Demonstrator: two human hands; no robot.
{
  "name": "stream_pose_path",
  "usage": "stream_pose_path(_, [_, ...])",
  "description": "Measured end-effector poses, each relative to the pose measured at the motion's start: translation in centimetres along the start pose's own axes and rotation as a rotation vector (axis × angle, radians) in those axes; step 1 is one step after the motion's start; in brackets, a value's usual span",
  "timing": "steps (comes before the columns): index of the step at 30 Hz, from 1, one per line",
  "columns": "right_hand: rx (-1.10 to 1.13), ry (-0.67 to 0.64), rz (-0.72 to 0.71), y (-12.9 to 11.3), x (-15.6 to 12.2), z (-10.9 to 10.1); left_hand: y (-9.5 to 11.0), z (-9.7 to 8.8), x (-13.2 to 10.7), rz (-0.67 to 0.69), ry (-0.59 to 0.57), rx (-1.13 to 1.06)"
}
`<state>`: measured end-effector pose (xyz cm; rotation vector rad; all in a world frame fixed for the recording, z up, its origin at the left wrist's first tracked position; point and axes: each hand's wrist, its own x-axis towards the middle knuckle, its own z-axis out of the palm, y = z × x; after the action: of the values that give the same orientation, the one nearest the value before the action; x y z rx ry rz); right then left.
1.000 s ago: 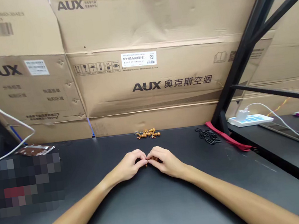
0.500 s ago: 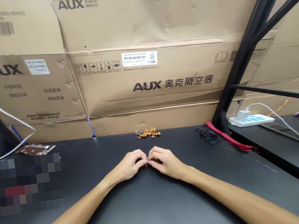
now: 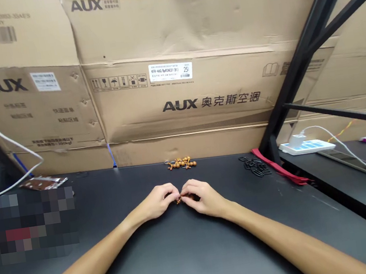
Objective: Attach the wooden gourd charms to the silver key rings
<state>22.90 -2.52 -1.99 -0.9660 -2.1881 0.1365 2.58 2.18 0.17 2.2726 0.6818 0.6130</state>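
Note:
Over the middle of the black table, my left hand [image 3: 162, 200] and my right hand [image 3: 203, 196] meet fingertip to fingertip. Both are closed in a pinch on a small orange-brown beaded charm [image 3: 179, 200]. Part of it shows between the fingertips; the rest is hidden behind the fingers and in the hollow of my right hand. Beyond the hands, against the cardboard, lies a small pile of yellow-brown beaded charms [image 3: 182, 163], with what looks like metal rings among them.
Black ring-like links [image 3: 255, 166] lie in a heap at the right, beside a red strap [image 3: 281, 168]. Tall cardboard boxes [image 3: 168, 34] wall the back. A black metal frame [image 3: 295, 66] and a white power strip [image 3: 307, 147] stand right; a brown packet [image 3: 44, 182] lies left.
The fingertips of my left hand have shifted slightly left, and more of the brown charm shows between the hands. My right hand stays nearly in place.

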Motion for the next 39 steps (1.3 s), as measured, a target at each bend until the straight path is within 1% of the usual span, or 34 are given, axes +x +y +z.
stream_pose_path(9, [0.033,-0.023,0.052,-0.22,-0.01,-0.06,-0.12,-0.03,0.00,-0.004,0.024,0.019])
stream_pose_path(17, [0.102,-0.029,0.129,-0.52,0.19,-0.39,-0.10,-0.06,0.01,0.002,0.010,0.011])
stream_pose_path(22, [0.086,-0.043,0.121,-0.58,0.24,-0.41,-0.17,0.01,0.02,0.007,0.010,0.020])
stream_pose_path(25, [0.062,-0.057,0.091,-0.48,0.21,-0.33,-0.16,0.06,0.01,0.010,0.012,0.022])
stream_pose_path(30, [0.005,-0.085,0.022,-0.38,0.10,-0.30,-0.12,0.09,-0.05,0.011,0.050,0.040])
stream_pose_path(36, [-0.039,-0.096,0.010,-0.41,0.03,-0.39,-0.22,0.15,0.03,0.027,0.113,0.039])
stream_pose_path(39, [-0.064,-0.097,0.014,-0.22,0.01,-0.16,-0.14,0.15,0.09,0.047,0.114,0.072])
